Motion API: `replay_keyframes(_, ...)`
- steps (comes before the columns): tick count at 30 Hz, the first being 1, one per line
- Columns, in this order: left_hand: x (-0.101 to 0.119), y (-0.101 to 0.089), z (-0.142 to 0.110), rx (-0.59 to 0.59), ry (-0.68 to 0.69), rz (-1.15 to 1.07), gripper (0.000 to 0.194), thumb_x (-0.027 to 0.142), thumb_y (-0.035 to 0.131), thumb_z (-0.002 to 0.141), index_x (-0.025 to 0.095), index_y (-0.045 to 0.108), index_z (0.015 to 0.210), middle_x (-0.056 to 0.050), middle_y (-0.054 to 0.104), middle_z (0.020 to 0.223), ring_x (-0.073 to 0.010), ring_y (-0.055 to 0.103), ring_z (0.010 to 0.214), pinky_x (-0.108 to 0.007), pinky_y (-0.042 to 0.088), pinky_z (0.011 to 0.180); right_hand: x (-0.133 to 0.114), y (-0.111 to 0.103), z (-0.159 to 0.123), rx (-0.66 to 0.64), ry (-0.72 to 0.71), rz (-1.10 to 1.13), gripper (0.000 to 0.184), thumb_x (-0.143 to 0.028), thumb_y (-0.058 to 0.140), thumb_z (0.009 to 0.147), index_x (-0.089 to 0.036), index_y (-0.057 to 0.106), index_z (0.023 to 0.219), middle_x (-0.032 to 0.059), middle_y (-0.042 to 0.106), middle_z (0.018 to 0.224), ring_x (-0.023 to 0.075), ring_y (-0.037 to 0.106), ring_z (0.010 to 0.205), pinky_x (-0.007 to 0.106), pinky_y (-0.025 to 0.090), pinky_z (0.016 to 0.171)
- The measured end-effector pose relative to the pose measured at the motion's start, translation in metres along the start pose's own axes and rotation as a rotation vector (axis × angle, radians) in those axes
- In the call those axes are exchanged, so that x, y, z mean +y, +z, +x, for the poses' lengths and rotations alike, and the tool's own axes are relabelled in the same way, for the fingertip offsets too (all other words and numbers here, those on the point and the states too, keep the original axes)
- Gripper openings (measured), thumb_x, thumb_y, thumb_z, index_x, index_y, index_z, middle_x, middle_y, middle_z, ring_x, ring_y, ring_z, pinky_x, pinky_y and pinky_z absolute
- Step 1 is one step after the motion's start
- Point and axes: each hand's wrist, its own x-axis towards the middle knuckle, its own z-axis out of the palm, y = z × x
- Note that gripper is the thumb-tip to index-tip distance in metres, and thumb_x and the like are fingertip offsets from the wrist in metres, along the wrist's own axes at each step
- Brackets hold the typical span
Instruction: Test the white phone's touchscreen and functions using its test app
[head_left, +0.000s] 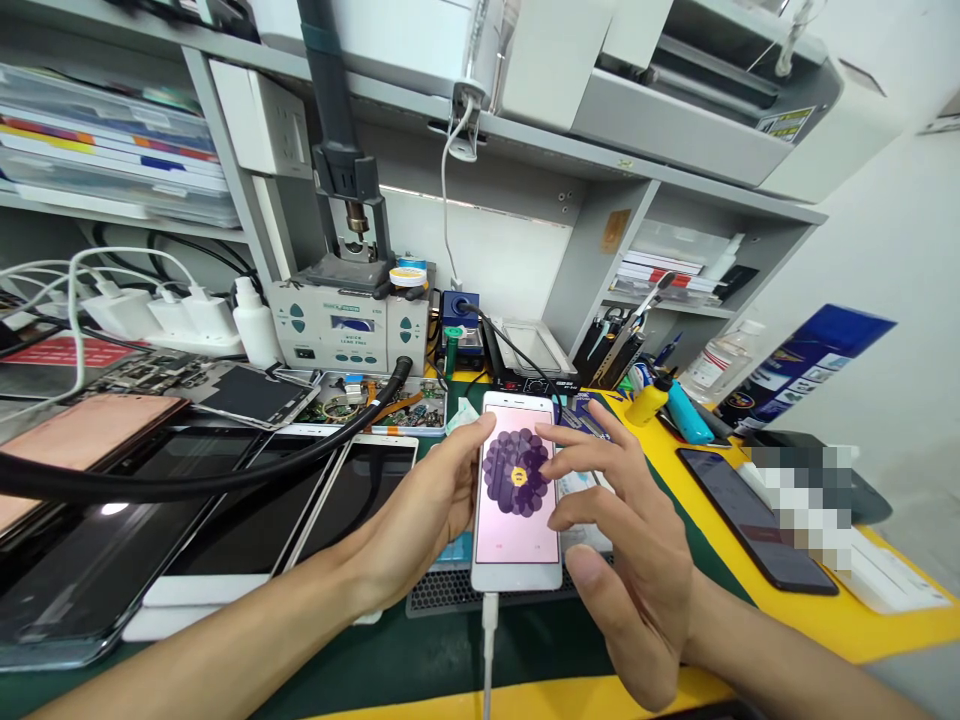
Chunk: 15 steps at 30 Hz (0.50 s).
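Observation:
A white smartphone lies in front of me with its screen lit, showing a purple flower picture on pink. A white cable is plugged into its bottom end. My left hand grips the phone's left edge, thumb resting on the screen's left side. My right hand hovers over the phone's right side with fingers spread, the fingertips at the screen's right edge.
Several phones and bare screens cover the bench at the left, crossed by a thick black hose. A hot-air station stands behind. A dark phone lies on the yellow mat at the right, near bottles and tools.

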Motion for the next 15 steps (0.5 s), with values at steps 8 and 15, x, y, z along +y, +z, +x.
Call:
replay_keyframes(8, 0.0003, 0.0014, 0.0001, -0.003, 0.002, -0.008, 0.041, 0.046, 0.046, 0.096, 0.021, 0.067, 0.122, -0.003, 0.071, 0.116, -0.0187, 0.063, 0.098, -0.03, 0.048, 0.087, 0.0033, 0.0012, 0.0038, -0.129, -0.097, -0.019, 0.024, -0.026, 0.053, 0.071, -0.015, 0.059, 0.091, 0.0123, 0.06, 0.105, 0.0338, 0.057, 0.121, 0.067, 0.017, 0.117)
replay_keyframes(15, 0.0034, 0.0046, 0.0003, -0.016, -0.007, -0.016, 0.042, 0.045, 0.045, 0.097, 0.02, 0.066, 0.123, -0.004, 0.071, 0.119, -0.0201, 0.062, 0.107, -0.032, 0.046, 0.094, 0.0037, 0.0013, 0.0009, -0.088, -0.072, 0.001, 0.022, -0.024, 0.05, 0.072, -0.015, 0.057, 0.091, 0.0129, 0.058, 0.108, 0.035, 0.054, 0.125, 0.068, 0.017, 0.116)
